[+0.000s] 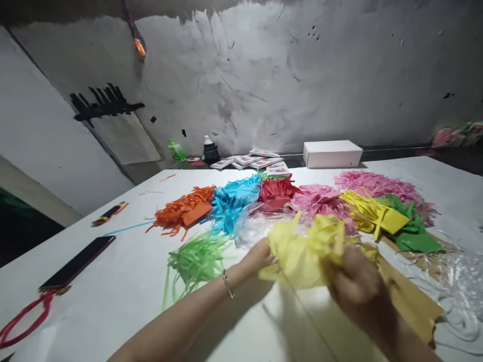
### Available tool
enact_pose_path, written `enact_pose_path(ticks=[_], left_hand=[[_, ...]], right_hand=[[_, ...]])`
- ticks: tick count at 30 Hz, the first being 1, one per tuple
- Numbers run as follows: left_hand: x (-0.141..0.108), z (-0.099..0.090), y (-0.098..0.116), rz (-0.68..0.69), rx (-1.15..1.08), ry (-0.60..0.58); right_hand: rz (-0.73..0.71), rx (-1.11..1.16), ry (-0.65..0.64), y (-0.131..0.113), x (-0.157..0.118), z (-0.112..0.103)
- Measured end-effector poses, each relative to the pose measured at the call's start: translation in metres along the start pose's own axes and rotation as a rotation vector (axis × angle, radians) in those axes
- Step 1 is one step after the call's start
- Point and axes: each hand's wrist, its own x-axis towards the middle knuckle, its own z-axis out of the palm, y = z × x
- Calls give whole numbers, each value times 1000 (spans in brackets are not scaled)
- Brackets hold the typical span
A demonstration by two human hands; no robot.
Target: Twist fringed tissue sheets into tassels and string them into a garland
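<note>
A pale yellow tissue paper tassel [302,251] with cut strips is held up over the white table. On its left side, my left hand [260,257] is closed on the paper, its fingers partly hidden behind it. My right hand [356,281] grips the other side and is slightly blurred. A thin strand hangs below the tassel. To the left of my left hand lies a light green tissue tassel [198,259]. Just behind my hands sits a crumpled clear plastic bag [251,226].
Behind stand fringed paper bundles: orange [184,206], blue [237,196], red [277,193], pink [320,198], yellow [377,213] and green [418,242]. Brown paper [405,299] and white string [462,324] lie right; a phone [77,264] and box cutter [109,213] left; a white box [332,154] at the back.
</note>
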Motion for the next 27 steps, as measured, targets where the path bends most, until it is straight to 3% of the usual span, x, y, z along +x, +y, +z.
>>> enact_pose_path(ticks=[3, 5, 7, 10, 12, 16, 20, 23, 27], left_hand=[[-25, -38, -5, -146, -102, 174], [-61, -57, 3, -206, -138, 260], [-102, -62, 19, -161, -162, 282], [-152, -44, 45, 160, -82, 64], [-169, -27, 55, 274, 38, -67], [-168, -17, 43, 211, 138, -186], [-150, -40, 12, 204, 111, -216], [-146, -60, 1, 263, 65, -325], [-152, -73, 5, 247, -16, -384]], right_hand=[[-66, 116, -182, -60, -19, 20], [-30, 174, -296, -89, -33, 34], [39, 232, -404, -105, -43, 43], [144, 309, -533, -111, -47, 45], [194, 357, -591, -107, -48, 42], [264, 424, -634, -90, -50, 38], [338, 140, -360, -73, -47, 40], [244, -127, -203, -68, -35, 48], [136, 39, -340, -76, -28, 63]])
